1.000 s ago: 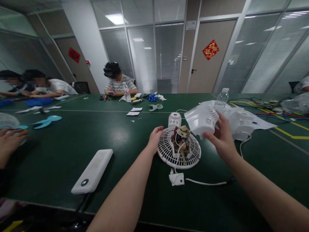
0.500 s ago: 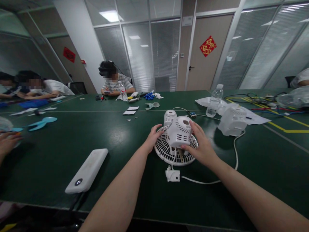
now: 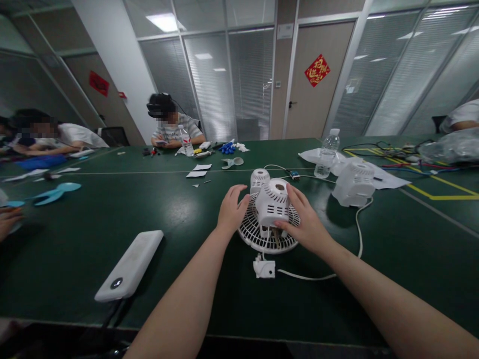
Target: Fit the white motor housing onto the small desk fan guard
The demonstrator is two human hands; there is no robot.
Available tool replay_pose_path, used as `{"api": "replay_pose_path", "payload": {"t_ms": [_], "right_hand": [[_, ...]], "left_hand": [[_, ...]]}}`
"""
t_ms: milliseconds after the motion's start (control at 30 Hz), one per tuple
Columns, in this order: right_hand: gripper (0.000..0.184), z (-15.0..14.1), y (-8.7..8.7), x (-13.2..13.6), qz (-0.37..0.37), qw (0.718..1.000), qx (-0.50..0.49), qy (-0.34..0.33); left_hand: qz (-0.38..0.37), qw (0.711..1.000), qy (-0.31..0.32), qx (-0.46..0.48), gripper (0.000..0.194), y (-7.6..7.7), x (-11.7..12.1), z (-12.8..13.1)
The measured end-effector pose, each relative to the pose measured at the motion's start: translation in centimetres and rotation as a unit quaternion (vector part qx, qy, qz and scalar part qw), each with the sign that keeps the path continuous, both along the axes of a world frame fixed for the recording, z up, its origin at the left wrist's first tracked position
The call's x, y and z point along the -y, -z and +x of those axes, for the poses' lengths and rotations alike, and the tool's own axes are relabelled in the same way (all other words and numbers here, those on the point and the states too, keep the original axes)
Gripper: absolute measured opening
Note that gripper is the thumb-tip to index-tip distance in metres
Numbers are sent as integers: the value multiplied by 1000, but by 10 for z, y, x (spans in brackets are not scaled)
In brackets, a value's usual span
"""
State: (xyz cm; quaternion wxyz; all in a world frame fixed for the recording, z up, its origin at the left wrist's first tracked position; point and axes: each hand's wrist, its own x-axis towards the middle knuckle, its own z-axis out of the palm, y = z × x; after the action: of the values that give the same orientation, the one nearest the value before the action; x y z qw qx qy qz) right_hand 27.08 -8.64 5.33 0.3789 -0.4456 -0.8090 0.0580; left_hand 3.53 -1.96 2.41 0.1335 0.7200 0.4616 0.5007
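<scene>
Head | right hand (image 3: pixel 310 225) clamped on white housing (image 3: pixel 272 202) above grille (image 3: pixel 251 238) | left hand (image 3: pixel 230 212) alongside (thumb and fingers apart)

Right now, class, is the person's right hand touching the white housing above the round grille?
Touching: the head view shows the right hand with thumb and fingers against the white housing.

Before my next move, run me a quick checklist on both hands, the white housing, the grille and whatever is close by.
1. Right hand gripping the white housing: ok.
2. Left hand touching the grille: cannot tell; it is at the left rim.
3. Housing flush with the grille: not ok; a brown part shows below its edge.
4. Wiring inside free of pinching: cannot tell; the housing hides it.
5. Power bank clear of both hands: ok.
6. Clear bottle upright: ok.
</scene>
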Motion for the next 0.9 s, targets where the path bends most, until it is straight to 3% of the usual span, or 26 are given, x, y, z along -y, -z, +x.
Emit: {"api": "replay_pose_path", "payload": {"t_ms": [100,200,400,667,900], "right_hand": [[93,0,0,0,8,1000,8,-4],[94,1,1,-1,11,1000,6,-6],[92,2,5,-4,-5,1000,-11,-16],[91,13,15,-14,-83,988,-69,-107],[109,17,22,-21,-185,960,-132,-163]], "left_hand": [[19,990,137,25,45,-9,8,6],[-48,972,226,37,71,-11,14,13],[-152,958,237,47,99,-16,23,19],[-137,957,255,8,119,-18,23,15],[-169,941,293,-16,136,-21,24,6]]}}
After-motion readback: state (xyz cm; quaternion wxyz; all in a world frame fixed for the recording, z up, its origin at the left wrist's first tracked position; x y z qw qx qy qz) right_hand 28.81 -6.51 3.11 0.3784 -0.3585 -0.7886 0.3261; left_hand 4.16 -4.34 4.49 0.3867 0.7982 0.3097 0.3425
